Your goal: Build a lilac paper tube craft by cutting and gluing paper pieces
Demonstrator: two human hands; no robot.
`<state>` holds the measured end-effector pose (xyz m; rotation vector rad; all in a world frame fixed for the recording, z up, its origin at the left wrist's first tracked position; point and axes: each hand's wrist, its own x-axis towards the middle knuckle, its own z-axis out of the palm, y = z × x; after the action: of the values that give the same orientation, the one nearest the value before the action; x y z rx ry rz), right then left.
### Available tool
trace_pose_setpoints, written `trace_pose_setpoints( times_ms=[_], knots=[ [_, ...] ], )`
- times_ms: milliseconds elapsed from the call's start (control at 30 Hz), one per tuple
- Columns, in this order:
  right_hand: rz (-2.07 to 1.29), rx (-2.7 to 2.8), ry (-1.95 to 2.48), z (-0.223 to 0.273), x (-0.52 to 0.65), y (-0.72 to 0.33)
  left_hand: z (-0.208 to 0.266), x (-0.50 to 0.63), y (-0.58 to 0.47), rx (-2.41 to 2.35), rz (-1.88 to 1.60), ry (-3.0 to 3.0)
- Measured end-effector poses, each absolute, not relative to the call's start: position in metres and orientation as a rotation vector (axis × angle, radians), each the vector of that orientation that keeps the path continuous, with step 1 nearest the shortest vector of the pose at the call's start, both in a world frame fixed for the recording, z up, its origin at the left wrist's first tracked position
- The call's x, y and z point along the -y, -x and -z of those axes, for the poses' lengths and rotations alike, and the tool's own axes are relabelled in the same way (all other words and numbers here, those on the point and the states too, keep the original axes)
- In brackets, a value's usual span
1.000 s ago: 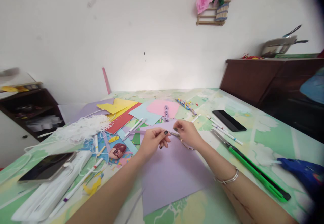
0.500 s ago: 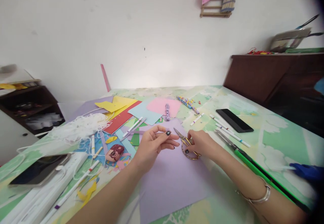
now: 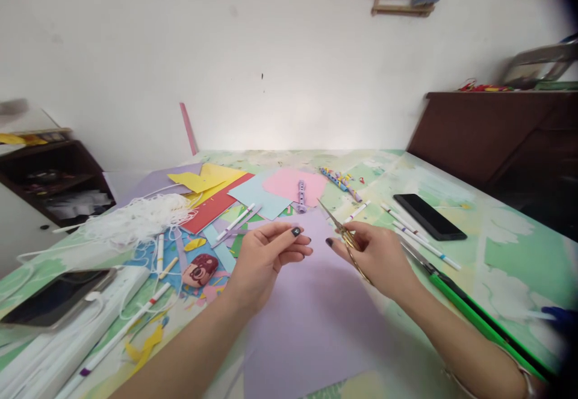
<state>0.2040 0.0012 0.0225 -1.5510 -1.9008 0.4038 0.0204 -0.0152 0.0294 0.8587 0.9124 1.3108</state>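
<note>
I look on from far away through the head camera, and I count my clock from the middle of the big purple sheet (image 3: 311,315), with 12 pointing to the wall (image 3: 253,56). The sheet lies flat on the green and white tabletop (image 3: 501,260), under and between my two hands.

My right hand (image 3: 377,254) is at 2 o'clock. It is grasping the scissors (image 3: 345,235) by their gold handles. I can't tell if any fingers go through the loops. The scissors are at 1 o'clock, over the sheet, and their tips point away to 11. The blades look close together.

My left hand (image 3: 268,260) is between 10 and 11, near the scissors but not touching them. Its fingers are bent, with the thumb by the first finger. I can't tell if it is pinching something small.

At 12 lies a little purple tube (image 3: 301,196) with dark spots, at the edge of a pink paper (image 3: 286,183). A light blue paper (image 3: 264,199) sits at 11, and a red one (image 3: 212,209) is between 10 and 11. The messy white string (image 3: 147,218) is near 10. A brown and pink bear thing (image 3: 200,270) is between 9 and 10. At 2 there is a black phone (image 3: 428,217), and a green cutter (image 3: 474,315) is at 3.
</note>
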Motion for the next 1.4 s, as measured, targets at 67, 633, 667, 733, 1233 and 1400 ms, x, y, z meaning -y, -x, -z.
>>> trace_pose_setpoints(
  times_ms=[67, 633, 667, 733, 1233, 1400],
  knots=[
    [-0.398, 1.886, 1.436, -0.019, 0.008, -0.197, -0.03, 0.017, -0.021, -0.903, -1.305, -0.851],
    [-0.191, 1.85, 1.168, 0.001, 0.026, -0.178, -0.023, 0.017, -0.027, -0.822, -1.283, -0.83],
    [-0.183, 1.85, 1.169, 0.002, 0.026, -0.178, -0.023, 0.017, -0.027, -0.817, -1.281, -0.824],
    [-0.166, 1.847, 1.17, 0.002, 0.026, -0.178, -0.022, 0.016, -0.027, -0.81, -1.276, -0.808],
    [-0.114, 1.843, 1.191, 0.004, 0.026, -0.178, -0.022, 0.016, -0.028, -0.792, -1.278, -0.753],
    [-0.119, 1.84, 1.191, 0.003, 0.025, -0.176, -0.021, 0.016, -0.028, -0.788, -1.278, -0.763]
  ],
)
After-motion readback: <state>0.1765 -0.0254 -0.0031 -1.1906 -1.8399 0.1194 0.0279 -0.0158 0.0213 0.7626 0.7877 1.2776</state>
